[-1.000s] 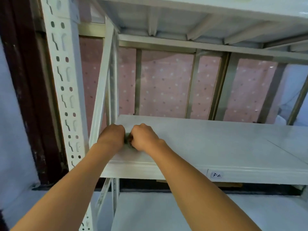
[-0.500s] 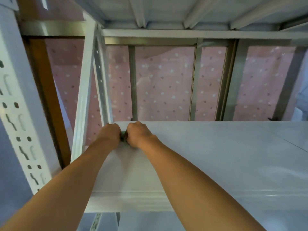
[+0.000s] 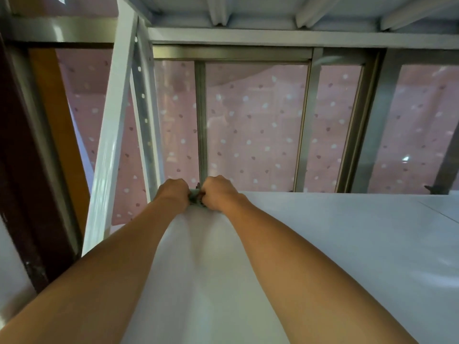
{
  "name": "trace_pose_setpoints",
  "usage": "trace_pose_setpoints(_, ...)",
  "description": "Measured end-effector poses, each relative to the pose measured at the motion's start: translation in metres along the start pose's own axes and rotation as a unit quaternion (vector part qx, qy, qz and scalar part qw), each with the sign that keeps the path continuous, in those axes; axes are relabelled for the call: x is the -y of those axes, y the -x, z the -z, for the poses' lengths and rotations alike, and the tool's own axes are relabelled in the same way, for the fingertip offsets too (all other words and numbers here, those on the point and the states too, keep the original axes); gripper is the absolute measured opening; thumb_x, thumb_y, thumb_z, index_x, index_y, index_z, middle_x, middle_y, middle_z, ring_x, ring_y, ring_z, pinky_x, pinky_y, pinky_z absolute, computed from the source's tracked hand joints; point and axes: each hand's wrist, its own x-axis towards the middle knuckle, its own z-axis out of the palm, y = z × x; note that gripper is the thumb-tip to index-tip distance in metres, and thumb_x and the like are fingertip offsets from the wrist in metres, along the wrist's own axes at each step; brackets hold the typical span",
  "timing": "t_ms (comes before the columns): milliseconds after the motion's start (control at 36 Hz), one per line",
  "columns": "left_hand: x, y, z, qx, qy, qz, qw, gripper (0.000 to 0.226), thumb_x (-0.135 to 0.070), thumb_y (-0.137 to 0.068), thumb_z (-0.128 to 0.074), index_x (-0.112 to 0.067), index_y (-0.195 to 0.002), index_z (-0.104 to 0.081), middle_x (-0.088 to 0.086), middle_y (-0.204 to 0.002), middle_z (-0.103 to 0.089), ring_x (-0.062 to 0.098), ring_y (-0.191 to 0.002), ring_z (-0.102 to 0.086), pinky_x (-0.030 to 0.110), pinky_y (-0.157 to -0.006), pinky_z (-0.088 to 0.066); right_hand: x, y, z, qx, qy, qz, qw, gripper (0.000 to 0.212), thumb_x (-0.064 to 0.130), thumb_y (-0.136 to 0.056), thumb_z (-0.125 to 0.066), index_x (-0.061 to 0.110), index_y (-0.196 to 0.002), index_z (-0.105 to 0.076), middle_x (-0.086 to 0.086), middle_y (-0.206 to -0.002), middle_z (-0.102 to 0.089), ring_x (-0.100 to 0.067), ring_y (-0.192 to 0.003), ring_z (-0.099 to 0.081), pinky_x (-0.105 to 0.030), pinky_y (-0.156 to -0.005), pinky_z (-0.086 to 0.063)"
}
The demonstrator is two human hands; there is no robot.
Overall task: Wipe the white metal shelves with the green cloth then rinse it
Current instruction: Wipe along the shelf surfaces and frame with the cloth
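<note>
Hands meet at the back left corner of the white metal shelf [image 3: 347,244], just left of the frame's centre. We see the left hand [image 3: 173,192] and the right hand [image 3: 218,193] balled into fists there, knuckles toward us, side by side and almost touching. Between them sits the green cloth [image 3: 196,197], bunched small. Only a dark green sliver shows in the gap, and both fists are clenched around it. The fingertips curl out of our sight under the knuckles. The cloth is at the shelf's rear edge, near the rear post [image 3: 146,120]; whether it presses flat on the metal we cannot tell.

We look along two bare forearms [image 3: 285,256] that rise from the bottom corners of the frame to that spot. The shelf spreads across the lower right as a pale, flat sheet, and a thin seam [image 3: 442,212] crosses it at the far right.

Across the top of the frame runs the underside of the upper shelf [image 3: 273,13], stiffened by raised ribs. At left the white front post [image 3: 111,145] slants up the frame, with the perforated rear post just behind it.

Behind the rack stands a grey metal window frame [image 3: 305,125] with several upright bars. A pink curtain [image 3: 253,120], dotted with white and darker spots, hangs beyond the frame. At the far left of the frame we see a dark wooden frame [image 3: 22,170], with an orange-brown strip [image 3: 57,132] beside it.
</note>
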Motion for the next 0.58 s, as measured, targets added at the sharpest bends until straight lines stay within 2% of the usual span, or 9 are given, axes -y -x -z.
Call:
trace_pose_setpoints(111, -0.006, -0.012, 0.000, 0.003, 0.012, -0.014, 1.000, 0.019, -0.009, -0.090, -0.054, -0.009, -0.099, -0.071, 0.005, -0.078, -0.057, 0.022, -0.076, -0.058, 0.027, -0.066, -0.048, -0.012, -0.010, 0.002, 0.001, -0.005, -0.010, 1.000, 0.024, 0.014, -0.091, -0.060, 0.006, -0.112, -0.070, -0.016, -0.107, -0.063, -0.033, -0.095, -0.064, -0.030, -0.071, -0.048)
trace_pose_setpoints(222, -0.015, -0.018, -0.001, 0.003, 0.028, -0.033, 0.999, 0.019, -0.011, -0.091, -0.054, -0.012, -0.099, -0.072, 0.002, -0.074, -0.055, 0.020, -0.074, -0.056, 0.026, -0.065, -0.044, -0.025, -0.015, 0.003, -0.002, -0.012, -0.017, 1.000, 0.026, 0.016, -0.089, -0.062, 0.008, -0.112, -0.073, -0.016, -0.105, -0.066, -0.032, -0.090, -0.065, -0.030, -0.072, -0.053)
trace_pose_setpoints(361, -0.031, -0.019, -0.004, -0.002, 0.036, -0.064, 0.997, 0.025, -0.009, -0.090, -0.052, -0.012, -0.105, -0.072, 0.006, -0.092, -0.065, 0.021, -0.078, -0.057, 0.026, -0.069, -0.049, -0.045, -0.014, 0.008, -0.008, -0.012, -0.039, 0.999, 0.023, 0.016, -0.088, -0.063, 0.009, -0.105, -0.075, -0.013, -0.097, -0.068, -0.028, -0.080, -0.062, -0.029, -0.069, -0.053)
trace_pose_setpoints(583, -0.057, -0.003, -0.002, -0.004, 0.036, -0.099, 0.994, 0.023, -0.012, -0.092, -0.051, -0.010, -0.102, -0.072, 0.007, -0.085, -0.057, 0.024, -0.077, -0.055, 0.028, -0.067, -0.045, -0.061, 0.007, 0.017, -0.024, -0.007, -0.077, 0.997, 0.028, 0.020, -0.087, -0.066, 0.011, -0.112, -0.074, -0.014, -0.107, -0.067, -0.029, -0.087, -0.061, -0.031, -0.081, -0.055)
